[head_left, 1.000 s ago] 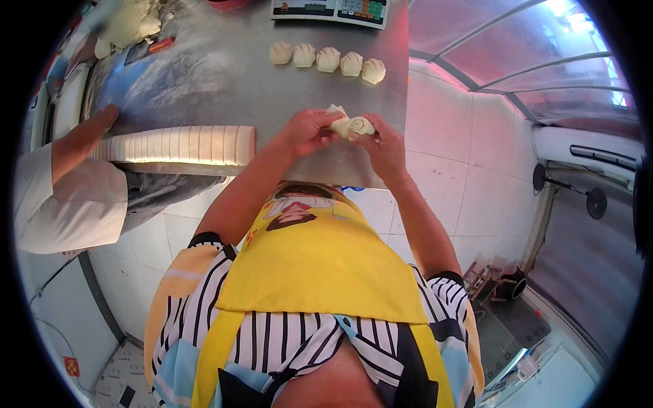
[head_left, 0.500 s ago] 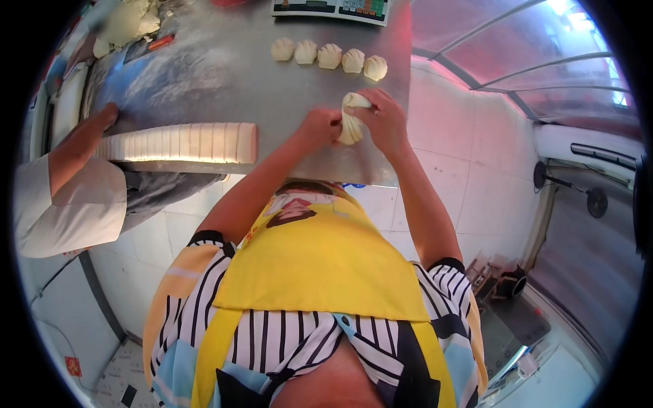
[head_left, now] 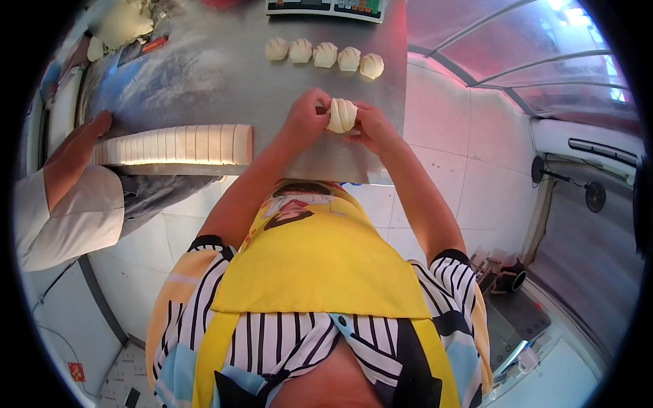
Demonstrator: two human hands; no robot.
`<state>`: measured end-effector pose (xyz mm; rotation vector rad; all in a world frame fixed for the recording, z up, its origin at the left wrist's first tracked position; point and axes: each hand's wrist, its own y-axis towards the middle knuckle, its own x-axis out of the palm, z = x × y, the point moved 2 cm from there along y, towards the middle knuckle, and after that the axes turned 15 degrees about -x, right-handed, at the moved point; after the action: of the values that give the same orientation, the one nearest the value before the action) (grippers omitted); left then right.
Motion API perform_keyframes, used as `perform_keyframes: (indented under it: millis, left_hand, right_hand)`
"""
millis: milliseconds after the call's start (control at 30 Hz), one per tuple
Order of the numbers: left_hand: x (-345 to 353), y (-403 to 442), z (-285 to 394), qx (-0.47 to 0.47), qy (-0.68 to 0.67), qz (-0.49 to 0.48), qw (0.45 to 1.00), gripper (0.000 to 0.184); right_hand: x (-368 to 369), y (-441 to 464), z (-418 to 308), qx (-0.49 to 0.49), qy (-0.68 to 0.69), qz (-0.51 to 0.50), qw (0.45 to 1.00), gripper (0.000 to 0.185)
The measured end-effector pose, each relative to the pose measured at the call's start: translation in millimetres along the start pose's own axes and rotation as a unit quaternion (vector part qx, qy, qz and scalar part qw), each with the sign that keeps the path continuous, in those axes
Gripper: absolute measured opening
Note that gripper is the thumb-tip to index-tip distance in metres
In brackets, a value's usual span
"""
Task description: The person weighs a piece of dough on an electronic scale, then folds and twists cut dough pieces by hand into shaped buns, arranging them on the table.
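Left hand [head_left: 311, 115]: we gripped the left side of the twisted bun [head_left: 342, 115], right of the sliced log [head_left: 180, 145].
Right hand [head_left: 375, 128]: we held the bun's right side with bent fingers.
Sliced log: it lay on our metal table [head_left: 272, 88], cut crosswise into slices.
Five buns [head_left: 325, 55]: we had them in a row, beyond the log and to its right.
Scale [head_left: 325, 8]: it stood well beyond the log, also rightward.
Co-worker's hand [head_left: 102, 124]: it was near the log's left end.

I'm getting white glare on the upper-right panels [head_left: 517, 58], pink-tinted floor [head_left: 439, 109], fisheye edges bending into black!
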<state>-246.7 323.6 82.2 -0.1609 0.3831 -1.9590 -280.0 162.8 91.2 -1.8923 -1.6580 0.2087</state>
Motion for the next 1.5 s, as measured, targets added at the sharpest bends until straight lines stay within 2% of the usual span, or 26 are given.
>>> perform_keyframes:
  millis: [100, 200, 300, 400, 500, 567, 600, 633, 700, 800, 867, 900, 1000, 1033, 1100, 1200, 1233, 1267, 1300, 1400, 1500]
  left_hand:
    - [-1.6, -4.1, 9.3, -0.068, -0.036, -0.015, 0.997, 0.018]
    - [-3.4, 4.8, -1.5, -0.119, -0.004, -0.155, 0.981, 0.019]
    - [-1.8, 10.5, -13.5, -0.113, 0.042, -0.105, 0.987, 0.018]
    - [2.0, 20.4, -45.1, -0.135, 0.032, -0.084, 0.987, 0.017]
    - [8.6, 23.4, -69.5, -0.134, 0.012, -0.069, 0.989, 0.013]
    - [9.0, 26.1, -84.3, -0.144, 0.111, -0.054, 0.982, 0.013]
    - [7.8, 26.9, -91.3, -0.149, 0.159, -0.046, 0.975, 0.014]
    - [5.8, 27.1, -98.6, -0.154, 0.176, -0.054, 0.971, 0.015]
    - [1.5, 25.7, -111.4, -0.165, 0.209, -0.071, 0.961, 0.017]
    - [2.7, 23.8, -120.2, -0.133, 0.203, -0.029, 0.970, 0.019]
    - [5.3, 22.6, -118.4, -0.092, 0.210, -0.018, 0.973, 0.017]
    - [5.5, 21.9, -116.9, -0.072, 0.213, -0.010, 0.974, 0.017]
    - [5.4, 16.1, -108.5, -0.110, 0.150, -0.032, 0.982, 0.016]
    - [4.3, 16.7, -107.0, -0.157, 0.095, -0.058, 0.981, 0.015]
    - [2.7, 15.9, -107.0, -0.249, -0.014, -0.109, 0.962, 0.015]
    - [7.5, 16.1, -104.6, -0.255, -0.006, -0.066, 0.965, 0.016]
    - [8.9, 15.3, -104.5, -0.224, 0.043, -0.044, 0.973, 0.016]
    - [10.5, 14.3, -107.4, -0.193, 0.093, -0.022, 0.977, 0.016]
    - [11.1, 14.7, -106.2, -0.160, 0.143, 0.000, 0.977, 0.016]
    - [10.3, 11.7, -104.2, -0.195, 0.058, -0.023, 0.979, 0.015]
    - [6.5, 9.2, -98.6, -0.231, -0.013, -0.046, 0.972, 0.012]
  right_hand:
    - [-8.3, 3.3, 14.1, 0.021, -0.021, -0.043, 0.999, 0.020]
    - [-13.7, 11.4, 34.8, 0.001, 0.028, -0.069, 0.997, 0.023]
    - [-5.3, -5.5, 30.5, -0.010, 0.109, -0.009, 0.994, 0.024]
    - [-9.3, 1.4, 44.6, 0.000, 0.186, -0.018, 0.982, 0.023]
    - [-20.4, 13.3, 64.3, -0.042, 0.102, -0.035, 0.993, 0.023]
    - [-28.7, 18.1, 72.7, -0.083, -0.134, -0.068, 0.985, 0.021]
    - [-31.0, 19.7, 75.3, -0.101, -0.251, -0.086, 0.959, 0.021]
    - [-33.3, 21.3, 77.8, -0.174, -0.362, -0.089, 0.911, 0.019]
    - [-29.9, 18.9, 78.6, -0.309, -0.560, -0.095, 0.763, 0.017]
    - [-24.5, 15.2, 67.5, -0.225, -0.480, -0.088, 0.843, 0.013]
    - [-28.1, 19.9, 80.0, -0.092, -0.316, -0.042, 0.943, 0.019]
    - [-28.9, 23.7, 86.3, -0.024, -0.227, -0.019, 0.974, 0.024]
    - [-30.2, 34.0, 91.6, -0.053, -0.305, -0.027, 0.950, 0.028]
    - [-32.8, 39.0, 95.5, -0.146, -0.379, -0.034, 0.913, 0.025]
    - [-35.8, 42.8, 106.7, -0.322, -0.508, -0.047, 0.797, 0.020]
    - [-32.1, 38.9, 105.2, -0.373, -0.532, -0.029, 0.759, 0.015]
    - [-35.8, 38.0, 105.3, -0.267, -0.428, -0.039, 0.862, 0.015]
    - [-34.0, 32.5, 97.0, -0.152, -0.309, -0.047, 0.938, 0.016]
    - [-31.3, 29.5, 90.8, -0.033, -0.180, -0.053, 0.982, 0.017]
    - [-20.6, 29.0, 82.3, -0.011, -0.202, -0.004, 0.979, 0.018]
    - [-19.0, 36.2, 93.6, -0.069, -0.295, 0.014, 0.953, 0.021]
